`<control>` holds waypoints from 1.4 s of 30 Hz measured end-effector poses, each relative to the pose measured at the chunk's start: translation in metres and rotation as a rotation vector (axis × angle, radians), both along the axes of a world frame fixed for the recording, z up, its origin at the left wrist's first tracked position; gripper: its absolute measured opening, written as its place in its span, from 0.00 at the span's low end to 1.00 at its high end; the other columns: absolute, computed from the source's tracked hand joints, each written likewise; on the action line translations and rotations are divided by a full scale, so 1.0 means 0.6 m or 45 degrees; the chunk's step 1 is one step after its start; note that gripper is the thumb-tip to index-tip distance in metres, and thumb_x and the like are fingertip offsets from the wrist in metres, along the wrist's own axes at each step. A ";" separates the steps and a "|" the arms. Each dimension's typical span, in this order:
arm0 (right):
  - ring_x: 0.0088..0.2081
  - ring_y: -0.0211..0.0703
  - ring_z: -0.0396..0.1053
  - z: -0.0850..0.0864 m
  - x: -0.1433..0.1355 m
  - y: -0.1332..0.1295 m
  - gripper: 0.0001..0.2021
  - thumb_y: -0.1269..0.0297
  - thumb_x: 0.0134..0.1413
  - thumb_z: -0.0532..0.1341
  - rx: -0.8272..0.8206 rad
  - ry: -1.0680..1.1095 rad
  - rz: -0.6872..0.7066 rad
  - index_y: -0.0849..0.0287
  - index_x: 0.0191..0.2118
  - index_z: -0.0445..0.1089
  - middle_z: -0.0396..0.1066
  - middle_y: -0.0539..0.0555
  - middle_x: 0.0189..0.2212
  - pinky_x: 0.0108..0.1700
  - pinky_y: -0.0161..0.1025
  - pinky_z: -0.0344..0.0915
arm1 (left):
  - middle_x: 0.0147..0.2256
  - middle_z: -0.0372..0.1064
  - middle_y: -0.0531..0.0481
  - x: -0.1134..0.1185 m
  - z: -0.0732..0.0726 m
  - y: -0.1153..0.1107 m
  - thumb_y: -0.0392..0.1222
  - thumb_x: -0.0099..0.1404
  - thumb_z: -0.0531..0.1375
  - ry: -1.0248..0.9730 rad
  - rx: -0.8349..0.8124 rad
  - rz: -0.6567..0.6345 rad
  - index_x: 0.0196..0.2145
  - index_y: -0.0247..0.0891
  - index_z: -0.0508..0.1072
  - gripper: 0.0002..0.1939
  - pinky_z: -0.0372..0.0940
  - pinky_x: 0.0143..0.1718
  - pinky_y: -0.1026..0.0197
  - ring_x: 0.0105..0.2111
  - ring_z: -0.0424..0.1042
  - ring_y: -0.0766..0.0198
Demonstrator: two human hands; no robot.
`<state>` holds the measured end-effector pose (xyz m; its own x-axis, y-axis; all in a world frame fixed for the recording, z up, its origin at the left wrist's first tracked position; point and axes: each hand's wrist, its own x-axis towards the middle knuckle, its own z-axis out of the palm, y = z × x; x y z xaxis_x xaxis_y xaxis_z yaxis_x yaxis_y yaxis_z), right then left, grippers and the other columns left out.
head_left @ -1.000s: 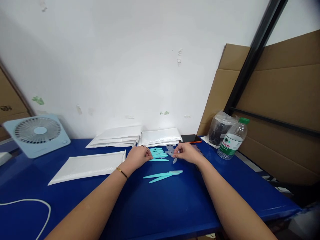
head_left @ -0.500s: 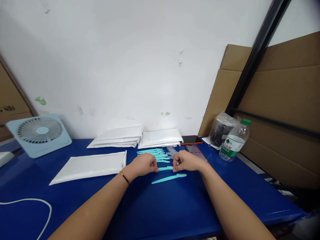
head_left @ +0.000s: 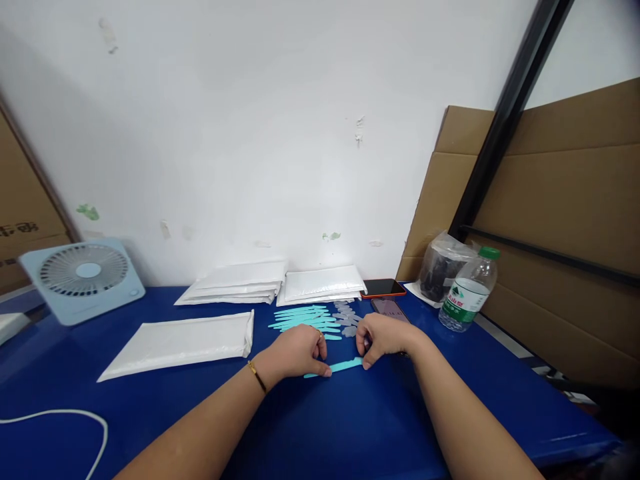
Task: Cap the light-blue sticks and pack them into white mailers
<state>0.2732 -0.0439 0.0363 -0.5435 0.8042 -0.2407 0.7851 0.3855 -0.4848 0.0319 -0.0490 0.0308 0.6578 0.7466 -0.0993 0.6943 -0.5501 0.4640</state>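
- Head view looks forward and down over a blue bench (head_left: 350, 427) set against a white wall.
- Left hand (head_left: 297, 352), with a thin gold bracelet (head_left: 257, 375) at the wrist, rests curled on the bench; its fingers (head_left: 323, 369) are pinched together on the near-left end of a teal plastic stick (head_left: 340, 367).
- Right hand (head_left: 384, 337) mirrors it, fingers closed on the far-right end of the same stick, so the stick lies flat on the bench between the two hands, slightly slanted.
- Just beyond the hands lies a loose pile of more teal sticks (head_left: 303, 317), and beside it, to the right, a small cluster of clear plastic caps (head_left: 346, 319).
- Near the right hand, partly hidden behind it, lies a phone with a lit screen (head_left: 389, 308); a second phone with an orange edge (head_left: 383, 288) lies further back by the wall.
- Two stacks of white padded mailers (head_left: 280, 283) sit against the wall, and a single white mailer (head_left: 185, 341) lies flat to the left of the hands.
- At the right edge of the bench stands a water bottle with a green cap (head_left: 467, 290), touching or just beside a clear bag with something dark in it (head_left: 440, 265).
- Far left stands a pale blue desk fan (head_left: 83, 279), and a white cable (head_left: 60, 417) curves across the near-left corner.
- Brown cardboard sheets (head_left: 550, 220) lean behind a black metal frame on the right.
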 end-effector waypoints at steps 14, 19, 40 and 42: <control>0.30 0.40 0.66 -0.004 0.019 0.023 0.10 0.59 0.44 0.61 0.332 0.169 -0.341 0.60 0.31 0.74 0.71 0.52 0.28 0.31 0.33 0.59 | 0.50 0.62 0.43 -0.035 -0.012 0.045 0.64 0.51 0.55 -0.094 0.368 0.159 0.51 0.39 0.64 0.35 0.57 0.47 0.59 0.49 0.62 0.54; 0.45 0.44 0.63 -0.036 -0.009 0.039 0.15 0.70 0.53 0.51 0.734 0.216 -0.308 0.60 0.44 0.69 0.67 0.57 0.45 0.49 0.39 0.57 | 0.62 0.39 0.42 -0.018 -0.055 0.044 0.68 0.57 0.42 0.053 0.431 0.121 0.61 0.38 0.44 0.42 0.36 0.58 0.50 0.61 0.34 0.51; 0.47 0.44 0.65 -0.035 -0.014 0.029 0.26 0.75 0.46 0.50 0.567 0.097 -0.249 0.58 0.54 0.61 0.68 0.56 0.47 0.49 0.39 0.59 | 0.59 0.48 0.41 -0.021 -0.016 0.007 0.70 0.56 0.39 0.062 0.201 0.020 0.62 0.37 0.37 0.45 0.43 0.55 0.49 0.57 0.51 0.49; 0.48 0.45 0.65 -0.039 -0.017 0.030 0.26 0.75 0.46 0.50 0.554 0.143 -0.248 0.59 0.55 0.59 0.67 0.57 0.48 0.50 0.40 0.59 | 0.58 0.51 0.40 -0.022 -0.021 0.014 0.70 0.56 0.39 0.053 0.210 0.043 0.62 0.37 0.34 0.46 0.43 0.55 0.49 0.57 0.50 0.49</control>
